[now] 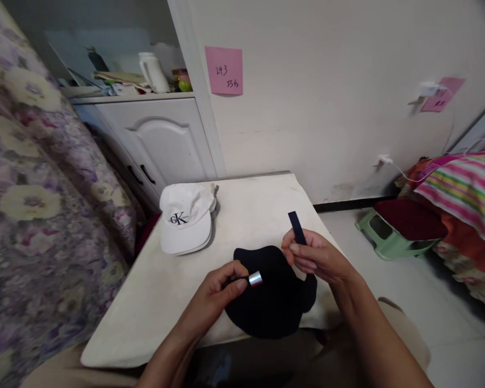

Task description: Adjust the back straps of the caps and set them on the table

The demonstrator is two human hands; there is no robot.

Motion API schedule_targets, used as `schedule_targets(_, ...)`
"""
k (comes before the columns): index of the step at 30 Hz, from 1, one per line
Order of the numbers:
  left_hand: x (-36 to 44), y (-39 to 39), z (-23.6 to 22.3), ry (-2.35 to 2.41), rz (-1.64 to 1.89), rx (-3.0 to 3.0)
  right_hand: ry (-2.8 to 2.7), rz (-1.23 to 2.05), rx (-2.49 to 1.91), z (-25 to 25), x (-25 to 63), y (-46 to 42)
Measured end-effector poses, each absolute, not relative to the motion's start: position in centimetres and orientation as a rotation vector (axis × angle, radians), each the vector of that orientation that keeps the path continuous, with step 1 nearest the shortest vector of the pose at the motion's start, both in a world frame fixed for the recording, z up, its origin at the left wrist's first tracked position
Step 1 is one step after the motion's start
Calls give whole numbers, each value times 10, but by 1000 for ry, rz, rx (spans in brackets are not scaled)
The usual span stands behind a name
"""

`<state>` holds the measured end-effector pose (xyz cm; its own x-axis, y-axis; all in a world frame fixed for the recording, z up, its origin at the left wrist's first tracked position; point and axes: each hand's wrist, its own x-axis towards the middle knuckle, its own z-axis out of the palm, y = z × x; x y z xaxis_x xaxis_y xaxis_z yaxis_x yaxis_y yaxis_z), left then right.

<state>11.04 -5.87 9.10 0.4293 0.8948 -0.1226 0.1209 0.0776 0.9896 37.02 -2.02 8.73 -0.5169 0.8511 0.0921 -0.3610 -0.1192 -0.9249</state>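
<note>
A dark navy cap (272,293) lies on the white table (153,291) near its front edge. My left hand (216,299) pinches the cap's silver metal buckle (255,278) between thumb and fingers, just above the cap. My right hand (317,256) is closed on the cap's dark strap (297,227), whose free end sticks up and away from me. A white cap (186,218) with a black logo rests further back on the table's left side.
A floral curtain (36,178) hangs at the left. A white cabinet (153,140) with clutter on top stands behind the table. A pink note (223,70) is on the wall. A green stool (388,231) and striped bedding (464,188) are at the right.
</note>
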Motion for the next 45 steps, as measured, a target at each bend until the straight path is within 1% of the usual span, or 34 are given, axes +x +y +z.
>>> schedule_targets(5, 116, -66, 100, 1065, 797, 1518, -1592, 1604, -827, 97, 354, -31)
schedule_targets(9, 123, -72, 109, 1118, 797, 1594, -1721, 1535, -893, 102, 340, -40)
schedule_targets(19, 130, -73, 104, 1152, 780, 1555, -1708, 1460, -882, 91, 328, -38)
schedule_targets(27, 123, -68, 100, 1116, 829, 1402, -1717, 1507, -857, 96, 326, -36)
schedule_targets(33, 122, -69, 98, 1108, 764, 1352, -1633, 1552, -934, 90, 320, -36)
schedule_targets(40, 114, -65, 89, 1014, 791, 1197, -1666, 1446, -909, 92, 321, -38)
schedule_targets(45, 104, -62, 83, 956, 873, 1090, -1618, 1288, -965, 87, 330, -34)
